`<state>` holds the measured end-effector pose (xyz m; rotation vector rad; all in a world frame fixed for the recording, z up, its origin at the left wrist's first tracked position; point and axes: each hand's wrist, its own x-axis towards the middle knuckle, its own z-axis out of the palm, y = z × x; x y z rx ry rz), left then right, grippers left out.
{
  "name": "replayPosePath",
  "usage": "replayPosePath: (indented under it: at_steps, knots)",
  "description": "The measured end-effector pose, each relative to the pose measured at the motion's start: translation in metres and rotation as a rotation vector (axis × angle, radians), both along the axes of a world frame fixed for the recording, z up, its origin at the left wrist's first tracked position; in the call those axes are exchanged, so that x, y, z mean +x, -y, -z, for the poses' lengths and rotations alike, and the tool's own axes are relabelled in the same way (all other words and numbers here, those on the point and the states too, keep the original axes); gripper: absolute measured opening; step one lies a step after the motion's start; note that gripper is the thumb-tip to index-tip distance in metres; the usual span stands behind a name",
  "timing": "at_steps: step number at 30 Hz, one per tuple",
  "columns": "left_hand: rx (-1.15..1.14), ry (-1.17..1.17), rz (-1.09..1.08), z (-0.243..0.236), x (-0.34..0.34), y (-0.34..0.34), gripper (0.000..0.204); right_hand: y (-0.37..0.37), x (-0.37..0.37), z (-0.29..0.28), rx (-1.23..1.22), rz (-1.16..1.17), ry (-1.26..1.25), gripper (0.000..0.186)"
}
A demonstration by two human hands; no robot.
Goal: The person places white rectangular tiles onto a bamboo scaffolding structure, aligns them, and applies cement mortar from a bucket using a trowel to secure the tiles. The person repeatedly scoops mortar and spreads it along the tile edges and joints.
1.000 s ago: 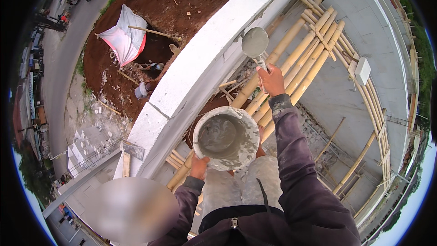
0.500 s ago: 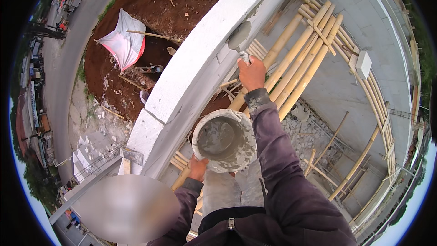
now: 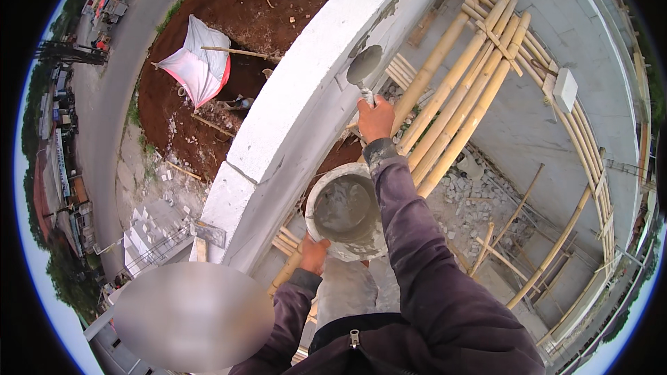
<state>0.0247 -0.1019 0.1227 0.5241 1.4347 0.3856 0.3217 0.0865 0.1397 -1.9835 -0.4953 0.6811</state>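
Observation:
My right hand (image 3: pixel 376 118) is closed round the handle of a trowel (image 3: pixel 365 64), whose rounded, mortar-grey blade lies at the side of the white block wall (image 3: pixel 295 90). Whether the blade touches the wall I cannot tell. Patches of wet mortar (image 3: pixel 389 15) show on the wall face beyond it. Below, my left hand (image 3: pixel 314 255) grips the near-left rim of a mortar-crusted bucket (image 3: pixel 314 226). Wet grey mortar (image 3: pixel 344 207) sits inside the bucket. My right sleeve covers part of the bucket's right side.
Bamboo poles (image 3: pixel 465 90) form scaffolding on the right, with a white block (image 3: pixel 565 90) on it. Rubble (image 3: pixel 467 184) lies far below. A hammer-like tool (image 3: pixel 208 233) rests on the wall's near end. Left of the wall, the ground drops to red soil and a tarp (image 3: pixel 198 55).
My right hand and the trowel have moved slightly nearer and left along the wall, uncovering a mortar patch beyond the blade. The whole view has shifted a little.

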Motion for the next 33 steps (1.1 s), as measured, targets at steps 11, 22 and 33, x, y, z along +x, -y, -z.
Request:
replayPosePath:
  at_steps: [11, 22, 33]
  knots:
    - [0.029, -0.006, -0.021, -0.003, -0.007, -0.002, 0.064, -0.004, -0.008, -0.035, 0.171, 0.013, 0.105, 0.033]
    - [0.075, 0.034, -0.004, 0.004, 0.01, -0.007, 0.061, -0.02, 0.051, -0.036, 0.207, 0.055, -0.317, 0.026]
    - [0.157, 0.04, 0.229, 0.001, 0.085, -0.086, 0.083, 0.219, 0.153, -0.09, -0.318, -0.905, 0.408, 0.033]
